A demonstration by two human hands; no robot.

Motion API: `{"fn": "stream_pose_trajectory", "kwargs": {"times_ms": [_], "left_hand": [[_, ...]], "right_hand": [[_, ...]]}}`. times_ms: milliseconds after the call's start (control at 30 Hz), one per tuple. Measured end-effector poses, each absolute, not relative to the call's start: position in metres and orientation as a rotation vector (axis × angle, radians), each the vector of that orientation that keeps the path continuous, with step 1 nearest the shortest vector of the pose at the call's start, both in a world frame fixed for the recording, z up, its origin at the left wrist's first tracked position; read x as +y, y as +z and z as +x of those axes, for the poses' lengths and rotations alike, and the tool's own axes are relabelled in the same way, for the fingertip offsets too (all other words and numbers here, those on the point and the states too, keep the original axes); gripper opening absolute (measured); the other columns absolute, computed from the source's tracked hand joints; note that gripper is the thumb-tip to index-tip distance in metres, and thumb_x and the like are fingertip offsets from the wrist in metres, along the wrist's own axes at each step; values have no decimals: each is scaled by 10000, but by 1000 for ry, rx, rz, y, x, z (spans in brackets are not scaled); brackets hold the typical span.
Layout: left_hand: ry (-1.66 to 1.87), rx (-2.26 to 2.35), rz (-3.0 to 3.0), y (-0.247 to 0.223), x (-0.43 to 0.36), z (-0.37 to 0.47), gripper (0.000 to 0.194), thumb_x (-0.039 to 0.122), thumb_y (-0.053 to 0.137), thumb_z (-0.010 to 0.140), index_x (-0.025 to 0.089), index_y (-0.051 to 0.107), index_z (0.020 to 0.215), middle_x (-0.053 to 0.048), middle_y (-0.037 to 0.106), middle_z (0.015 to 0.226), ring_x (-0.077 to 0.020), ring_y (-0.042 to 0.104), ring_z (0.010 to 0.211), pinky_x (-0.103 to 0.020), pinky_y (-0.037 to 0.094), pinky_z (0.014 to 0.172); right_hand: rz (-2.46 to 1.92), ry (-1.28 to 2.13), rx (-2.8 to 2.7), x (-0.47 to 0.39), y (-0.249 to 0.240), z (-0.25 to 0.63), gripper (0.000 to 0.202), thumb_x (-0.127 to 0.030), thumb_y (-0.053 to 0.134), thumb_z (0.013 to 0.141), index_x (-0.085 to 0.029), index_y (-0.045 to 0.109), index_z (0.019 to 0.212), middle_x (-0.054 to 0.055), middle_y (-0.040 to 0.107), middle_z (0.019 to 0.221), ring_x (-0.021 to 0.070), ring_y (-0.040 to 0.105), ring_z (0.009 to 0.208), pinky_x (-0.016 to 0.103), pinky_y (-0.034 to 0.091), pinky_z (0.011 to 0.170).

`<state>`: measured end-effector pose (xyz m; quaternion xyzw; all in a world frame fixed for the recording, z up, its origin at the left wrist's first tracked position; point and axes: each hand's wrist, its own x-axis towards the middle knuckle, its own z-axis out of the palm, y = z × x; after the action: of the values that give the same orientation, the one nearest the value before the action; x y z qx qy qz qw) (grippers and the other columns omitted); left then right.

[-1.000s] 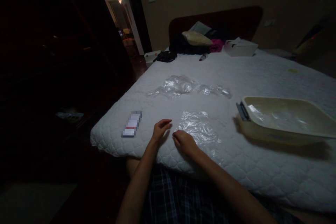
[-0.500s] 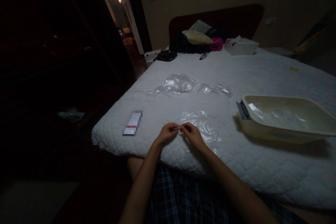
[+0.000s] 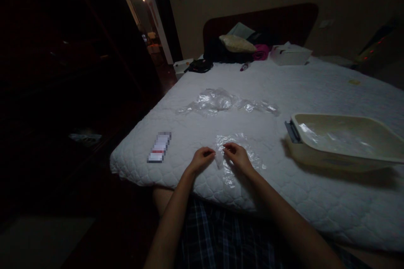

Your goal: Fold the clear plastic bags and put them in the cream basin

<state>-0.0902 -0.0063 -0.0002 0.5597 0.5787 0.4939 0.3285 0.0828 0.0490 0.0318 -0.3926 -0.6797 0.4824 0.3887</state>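
Note:
My left hand (image 3: 203,159) is closed in a pinch just above the bed, near its front edge. From its fingertips hangs a small clear plastic piece (image 3: 219,162), thin and hard to make out. To the right, my right hand (image 3: 239,158) is also pinched, a short gap away from the left. Whatever its fingertips hold, if anything, is too small to see. Under and around the right hand lies a crinkled clear plastic bag (image 3: 231,178), spread flat on the white quilted bedcover (image 3: 192,128).
More crumpled clear plastic bags (image 3: 217,100) lie farther back. On the right stands a cream plastic bin (image 3: 331,159) with clear plastic inside. A blurred-out phone-like object (image 3: 159,147) lies left. Clothes, a pillow (image 3: 237,43) and a white box (image 3: 290,55) sit by the headboard.
My hands, together at the fingertips before, have moved apart, the right one shifting slightly right. A small clear plastic piece now shows hanging at the left fingertips.

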Motion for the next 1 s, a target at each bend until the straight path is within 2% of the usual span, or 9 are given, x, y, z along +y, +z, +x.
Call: {"fn": "stream_pose_trajectory", "kwargs": {"times_ms": [200,367,467,567,633,800,1000], "left_hand": [[1266,1551,1518,0,-6,-91,149,301,614,705,172,683,736,-37,635,733,-160,557,705,-263,426,687],[1273,1545,1528,-1,-6,-92,137,289,606,713,174,678,724,-38,630,724,-165,556,712,-261,417,678],[1298,1538,1502,-2,-7,-91,126,283,613,705,175,677,717,-34,630,718,-163,555,707,-261,415,681],[1290,1520,1495,-1,-7,-91,125,285,620,700,174,677,713,-32,631,723,-161,555,709,-260,414,687],[1279,1525,1496,0,-7,-91,130,289,619,703,174,679,711,-32,629,722,-161,551,704,-262,412,683],[1283,1518,1476,1,-5,-94,117,277,623,704,177,682,698,-39,628,721,-167,554,727,-266,410,718],[1237,1572,1546,-2,-6,-94,133,232,637,684,161,671,791,-45,642,813,-164,570,797,-285,434,777]], "right_hand": [[-1060,1217,-1877,42,40,86,338,-504,537,732,-177,621,711,29,631,659,152,576,593,267,446,559],[-990,1036,-2179,20,41,86,366,-532,621,662,-170,613,717,23,600,644,144,538,582,257,410,550],[-974,936,-2270,12,40,82,299,-443,645,675,-162,619,774,35,604,703,151,538,626,264,412,586],[-938,919,-2294,13,42,80,127,-286,575,748,-167,620,763,34,610,719,147,547,651,262,414,617],[-937,923,-2288,17,44,80,104,-221,534,763,-167,622,749,31,614,704,146,554,649,259,415,622],[-939,949,-2241,29,50,86,129,-218,517,772,-161,633,780,37,636,713,154,577,663,257,418,623],[-920,992,-2205,43,49,84,130,-226,523,777,-163,636,785,34,647,721,149,586,671,248,418,625]]}}
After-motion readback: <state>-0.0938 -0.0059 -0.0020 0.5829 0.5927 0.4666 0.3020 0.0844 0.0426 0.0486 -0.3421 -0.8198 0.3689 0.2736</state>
